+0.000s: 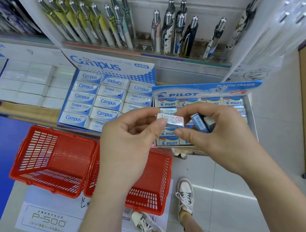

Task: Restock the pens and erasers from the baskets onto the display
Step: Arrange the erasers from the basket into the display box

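Above the blue-and-white cardboard Pilot display box (183, 94), the left hand (131, 136) is pinching one small film-wrapped white-and-blue eraser (171, 120) between thumb and forefinger while the right hand (217, 128) is clutching spare blue-sleeved erasers (200, 123), so turning it logo-up before seating it flush is looking wisest

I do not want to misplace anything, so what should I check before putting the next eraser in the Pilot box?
1. Left hand pinches one eraser: ok.
2. Right hand holds spare erasers: ok.
3. Both hands are over the Pilot box: ok.
4. Free slot in the box: cannot tell, hands hide it.
5. Eraser's brand face up: not ok, barcode side shows.
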